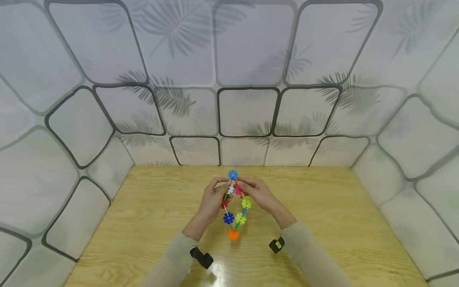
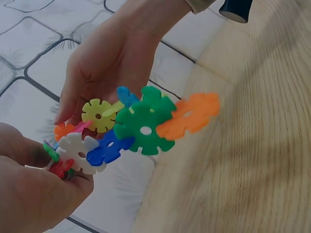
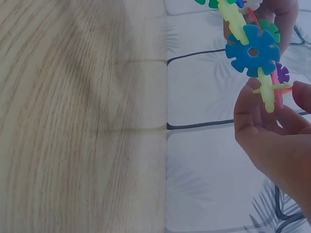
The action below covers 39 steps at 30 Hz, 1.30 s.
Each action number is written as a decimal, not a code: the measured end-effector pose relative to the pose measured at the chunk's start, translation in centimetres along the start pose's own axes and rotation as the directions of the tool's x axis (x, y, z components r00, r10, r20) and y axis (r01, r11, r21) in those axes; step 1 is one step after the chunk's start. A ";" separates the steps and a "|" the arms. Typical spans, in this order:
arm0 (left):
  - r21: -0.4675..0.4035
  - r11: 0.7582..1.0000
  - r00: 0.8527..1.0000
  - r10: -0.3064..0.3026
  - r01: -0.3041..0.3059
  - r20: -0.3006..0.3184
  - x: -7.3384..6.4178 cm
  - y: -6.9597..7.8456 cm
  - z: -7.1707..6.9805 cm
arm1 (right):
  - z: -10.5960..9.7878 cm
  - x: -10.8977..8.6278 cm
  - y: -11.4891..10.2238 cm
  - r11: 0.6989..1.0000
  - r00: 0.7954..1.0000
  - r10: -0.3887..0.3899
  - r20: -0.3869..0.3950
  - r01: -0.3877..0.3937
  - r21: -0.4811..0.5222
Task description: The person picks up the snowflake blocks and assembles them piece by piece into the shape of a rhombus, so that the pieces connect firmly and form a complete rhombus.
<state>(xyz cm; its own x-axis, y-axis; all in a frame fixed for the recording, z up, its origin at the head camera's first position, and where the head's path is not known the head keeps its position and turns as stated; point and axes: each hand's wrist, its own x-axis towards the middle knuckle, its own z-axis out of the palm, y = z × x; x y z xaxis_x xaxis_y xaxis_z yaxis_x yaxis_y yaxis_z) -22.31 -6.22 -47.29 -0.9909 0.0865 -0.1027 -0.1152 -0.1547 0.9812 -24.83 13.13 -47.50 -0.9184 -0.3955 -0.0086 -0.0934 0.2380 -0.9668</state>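
Note:
Notched plastic flower discs, slotted edge to edge, form a loop held up between both hands. An orange disc (image 1: 233,234) sits at its near end and a light blue disc (image 1: 232,175) at its far end. My left hand (image 1: 212,199) grips the left side, around the white disc (image 2: 73,147) and red disc (image 2: 60,167). On the other side, my right hand (image 1: 263,195) pinches the loop by the pink disc (image 1: 238,190), next to small orange and yellow pieces. Between the ends show a dark blue disc (image 1: 228,217), yellow disc (image 1: 246,203) and green disc (image 2: 129,132).
Beneath the hands lies a light wood-grain table (image 1: 143,239). A pale patterned wall covering (image 1: 247,111) with leaf prints and dark outlines rises behind the table and along both sides. Black devices are worn at the left wrist (image 1: 202,258) and right wrist (image 1: 277,244).

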 end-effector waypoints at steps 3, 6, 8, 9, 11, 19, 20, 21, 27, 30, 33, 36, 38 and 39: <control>0.044 0.998 0.999 0.035 -0.036 0.026 0.0 0.1 -0.1 | -0.1 -0.1 -0.1 1.000 1.000 0.005 -0.001 -0.005 0.004; 0.091 0.994 0.997 0.058 -0.063 0.054 -0.1 0.2 -0.2 | -0.2 -0.1 0.0 1.000 1.000 -0.018 0.003 0.018 0.002; 0.111 0.991 0.995 0.065 -0.072 0.070 -0.1 0.4 -0.3 | -0.2 -0.1 0.1 0.999 0.999 -0.042 0.005 0.042 0.005; 0.116 0.990 0.995 0.067 -0.076 0.076 -0.1 0.4 -0.3 | -0.3 -0.1 0.1 0.999 0.999 -0.054 0.007 0.054 0.005; 0.122 0.989 0.994 0.072 -0.082 0.085 0.0 0.6 -0.4 | -0.3 -0.2 0.1 0.998 0.998 -0.069 0.008 0.069 0.008; 0.097 0.991 0.990 0.083 -0.094 0.114 0.3 0.8 -0.3 | -0.1 -0.2 0.5 0.992 0.992 -0.124 -0.034 0.123 -0.022; 0.093 0.991 0.990 0.083 -0.094 0.113 0.3 0.8 -0.2 | 0.0 -0.2 0.5 0.991 0.991 -0.129 -0.045 0.128 -0.026; 0.094 0.991 0.990 0.086 -0.096 0.111 0.3 0.8 -0.1 | 0.1 -0.2 0.5 0.991 0.990 -0.133 -0.053 0.131 -0.028; 0.108 0.989 0.992 0.091 -0.101 0.093 0.2 0.8 0.5 | 0.5 -0.2 0.3 0.990 0.986 -0.132 -0.102 0.126 -0.055; 0.113 0.989 0.991 0.087 -0.098 0.098 0.2 0.9 0.6 | 0.5 -0.2 0.2 0.991 0.985 -0.124 -0.117 0.116 -0.073; 0.130 0.986 0.991 0.087 -0.100 0.102 0.4 0.8 0.4 | 0.4 -0.3 -0.1 0.991 0.986 -0.117 -0.115 0.107 -0.086; 0.175 0.979 0.991 0.088 -0.105 0.103 0.7 0.9 0.0 | 0.0 -0.3 -0.3 0.991 0.989 -0.116 -0.087 0.108 -0.084; 0.215 0.972 0.992 0.075 -0.096 0.102 0.9 1.0 -0.4 | -0.3 -0.2 -0.2 0.992 0.992 -0.111 -0.065 0.107 -0.066; 0.229 0.969 0.992 0.070 -0.093 0.106 0.9 1.1 -0.5 | -0.4 -0.1 -0.2 0.993 0.993 -0.110 -0.053 0.107 -0.057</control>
<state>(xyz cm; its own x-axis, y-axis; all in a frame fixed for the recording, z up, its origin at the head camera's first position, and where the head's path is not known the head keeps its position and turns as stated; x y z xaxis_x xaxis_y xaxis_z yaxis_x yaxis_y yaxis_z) -23.39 -6.82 -46.44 -0.9836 0.1797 -0.0159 -0.0038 0.0674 0.9977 -24.88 13.48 -47.22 -0.9216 -0.3719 0.1112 -0.2130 0.2448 -0.9459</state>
